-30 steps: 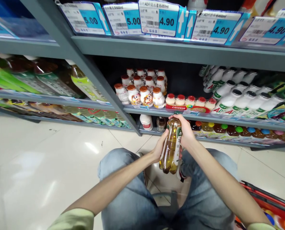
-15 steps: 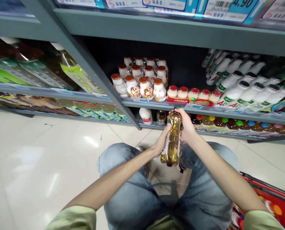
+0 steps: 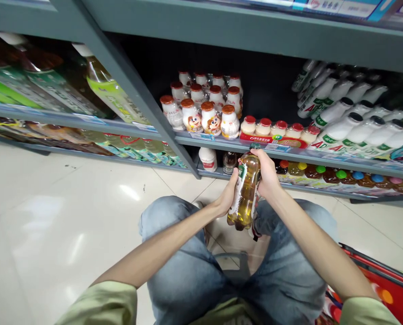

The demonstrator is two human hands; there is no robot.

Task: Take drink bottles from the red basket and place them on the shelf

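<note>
Between my knees, in front of the low shelf, I hold a clear plastic drink bottle [image 3: 247,189] of amber liquid, tilted with its green cap away from me. My left hand [image 3: 227,194] grips its left side, over the label. My right hand [image 3: 268,174] wraps its upper right side near the neck; some fingertips are hidden behind the bottle. Just beyond the cap, a pack of small red-capped bottles [image 3: 278,131] sits on the shelf's front edge. Beneath that shelf, a white bottle [image 3: 207,159] and a small dark bottle [image 3: 229,161] stand left of my hands.
White bottles [image 3: 348,131] with black caps fill the right of the shelf; orange-capped small bottles [image 3: 208,118] stand left. A grey shelf upright [image 3: 133,85] divides off large tea bottles [image 3: 108,90]. A red basket [image 3: 384,284] is by my right knee, a grey stool [image 3: 237,266] beneath me.
The view has shifted slightly, so the shelf goods appear a little lower right or higher. The bottle has turned a little, showing more of its green label; both hands still hold it.
</note>
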